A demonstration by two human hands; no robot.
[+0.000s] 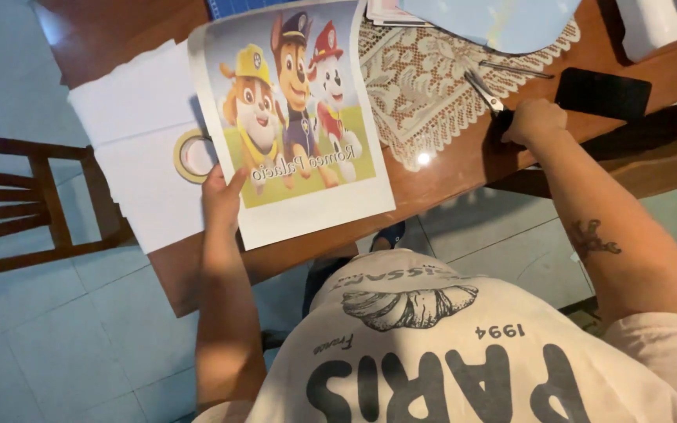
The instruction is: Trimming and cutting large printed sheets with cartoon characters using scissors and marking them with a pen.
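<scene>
My left hand (pixel 222 194) grips the lower left edge of a printed sheet (pixel 295 117) showing three cartoon puppies on a green and blue ground with a white border. The sheet is lifted over the wooden table (pixel 464 157). My right hand (pixel 533 121) is closed on the black handles of a pair of scissors (pixel 486 92), whose open blades lie across a cream lace doily (pixel 425 86).
A roll of masking tape (pixel 190 157) sits on white paper sheets (pixel 143 141) at the left. A black phone (pixel 603 94) lies beside my right hand. A pale blue sheet (pixel 503 22) covers the doily's far side. A wooden chair (pixel 33 204) stands at the left on a tiled floor.
</scene>
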